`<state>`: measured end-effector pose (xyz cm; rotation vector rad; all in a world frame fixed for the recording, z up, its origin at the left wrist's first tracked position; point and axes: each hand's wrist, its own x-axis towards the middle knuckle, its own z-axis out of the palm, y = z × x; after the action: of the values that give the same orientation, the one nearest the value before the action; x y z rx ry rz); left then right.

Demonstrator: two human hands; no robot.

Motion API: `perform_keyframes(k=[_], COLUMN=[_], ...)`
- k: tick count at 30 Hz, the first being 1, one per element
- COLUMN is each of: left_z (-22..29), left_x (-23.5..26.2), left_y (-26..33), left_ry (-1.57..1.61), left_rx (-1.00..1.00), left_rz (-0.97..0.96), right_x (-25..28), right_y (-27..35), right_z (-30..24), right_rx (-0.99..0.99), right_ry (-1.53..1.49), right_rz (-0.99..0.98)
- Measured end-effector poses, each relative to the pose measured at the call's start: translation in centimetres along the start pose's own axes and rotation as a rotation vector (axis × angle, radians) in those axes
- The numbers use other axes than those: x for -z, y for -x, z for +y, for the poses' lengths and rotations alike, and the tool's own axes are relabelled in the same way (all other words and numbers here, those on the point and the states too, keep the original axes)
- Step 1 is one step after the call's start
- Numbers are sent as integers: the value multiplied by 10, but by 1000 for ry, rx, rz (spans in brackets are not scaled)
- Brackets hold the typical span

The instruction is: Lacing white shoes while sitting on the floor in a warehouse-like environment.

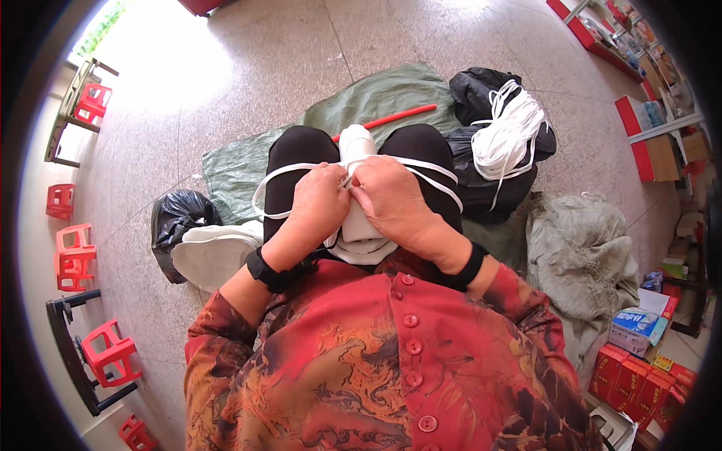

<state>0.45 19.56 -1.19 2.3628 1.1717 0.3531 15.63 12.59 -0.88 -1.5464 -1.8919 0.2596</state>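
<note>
White cord (427,163) crossed the white bundle (359,225) at frame centre; left hand (320,195) and right hand (392,197) pinched it, fingers closed. Slack showed either side; no finished knot was visible.

The person's left forearm (245,293) and right forearm (445,246) slant inward and forward. Between the knees (299,146), the left hand (319,195) and right hand (392,197) sit close together, backs facing up, fingers (376,173) curled, fingertips drawn together in pinching grips.
</note>
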Motion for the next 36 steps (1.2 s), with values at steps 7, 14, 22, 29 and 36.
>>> perform_keyframes(k=[7, 14, 22, 29, 36], left_z=[-5, -4, 8, -3, -1], left_x=[1, -6, 0, 3, 5], left_y=[5, 4, 13, 6, 6], left_ry=[179, 251, 147, 225, 275], left_rx=[17, -34, 67, 37, 49], left_rz=[81, 169, 244, 121, 78], right_x=[-17, -28, -14, 16, -11], right_y=[3, 2, 1, 12, -14], right_z=[-3, -1, -4, -11, -13], right_rx=[-70, -54, 9, -65, -109], right_ry=[88, 195, 115, 19, 218], right_rz=[21, 39, -47, -166, -259])
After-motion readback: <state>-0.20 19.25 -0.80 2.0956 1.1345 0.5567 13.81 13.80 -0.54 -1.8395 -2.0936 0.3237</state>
